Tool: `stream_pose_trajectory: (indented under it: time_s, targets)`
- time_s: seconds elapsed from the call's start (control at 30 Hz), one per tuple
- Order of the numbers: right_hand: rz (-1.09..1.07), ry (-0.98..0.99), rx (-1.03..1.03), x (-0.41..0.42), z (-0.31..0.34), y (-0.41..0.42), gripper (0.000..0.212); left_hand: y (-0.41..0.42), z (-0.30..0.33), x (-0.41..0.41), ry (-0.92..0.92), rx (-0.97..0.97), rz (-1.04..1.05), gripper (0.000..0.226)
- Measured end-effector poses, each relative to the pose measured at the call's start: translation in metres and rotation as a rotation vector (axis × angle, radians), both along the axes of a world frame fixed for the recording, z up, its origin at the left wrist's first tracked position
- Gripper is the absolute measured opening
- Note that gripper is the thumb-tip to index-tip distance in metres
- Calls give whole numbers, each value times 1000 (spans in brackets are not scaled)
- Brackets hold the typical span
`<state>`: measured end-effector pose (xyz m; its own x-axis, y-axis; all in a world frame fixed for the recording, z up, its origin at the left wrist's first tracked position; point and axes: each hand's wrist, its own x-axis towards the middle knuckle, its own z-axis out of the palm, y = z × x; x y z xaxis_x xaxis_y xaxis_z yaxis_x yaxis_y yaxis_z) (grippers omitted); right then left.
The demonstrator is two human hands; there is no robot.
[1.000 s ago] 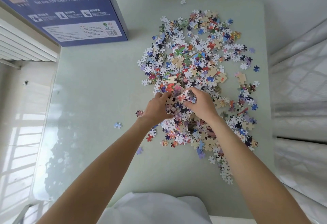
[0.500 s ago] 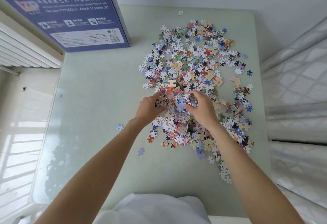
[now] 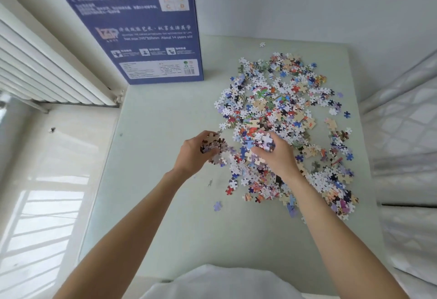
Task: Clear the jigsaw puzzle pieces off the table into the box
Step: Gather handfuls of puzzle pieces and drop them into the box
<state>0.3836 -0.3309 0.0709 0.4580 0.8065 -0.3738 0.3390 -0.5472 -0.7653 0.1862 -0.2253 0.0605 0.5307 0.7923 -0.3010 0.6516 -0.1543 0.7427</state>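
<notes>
Head view, looking down on a pale green desk (image 3: 165,180). A broad heap of jigsaw puzzle pieces (image 3: 283,114) is spread over the right half of the desk, from near the far edge down to the near right part. A few single pieces lie apart from the heap: one lilac piece (image 3: 217,205) on the bare surface to the near left, one white piece (image 3: 262,44) close to the far edge, and one blue piece (image 3: 346,114) to the right.

The left hand (image 3: 192,154) is seen at the left margin of the heap, its fingers curled round a handful of pieces (image 3: 212,146) held in a closed grip. The right hand (image 3: 276,157) is placed just beside it, over the middle of the heap, its fingers curled round a second clump of pieces (image 3: 262,141).

The box (image 3: 142,27), dark blue with white print, is stood upright at the far left of the desk, well apart from both hands. A white radiator (image 3: 47,67) is visible to the left, and a quilted white bed (image 3: 406,133) to the right.
</notes>
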Motion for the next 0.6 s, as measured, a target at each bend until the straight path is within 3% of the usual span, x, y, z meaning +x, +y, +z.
stream_pose_trajectory:
  time_s: [0.27, 0.47, 0.6]
  targets:
    - [27, 91, 241, -29, 95, 75, 28, 90, 112, -36, -163, 278, -40, 37]
    - [129, 3, 501, -29, 187, 174, 27, 195, 215, -39, -253, 579, -42, 37]
    - [158, -124, 592, -20, 227, 239, 36, 260, 255, -31, -200, 737, -82, 42]
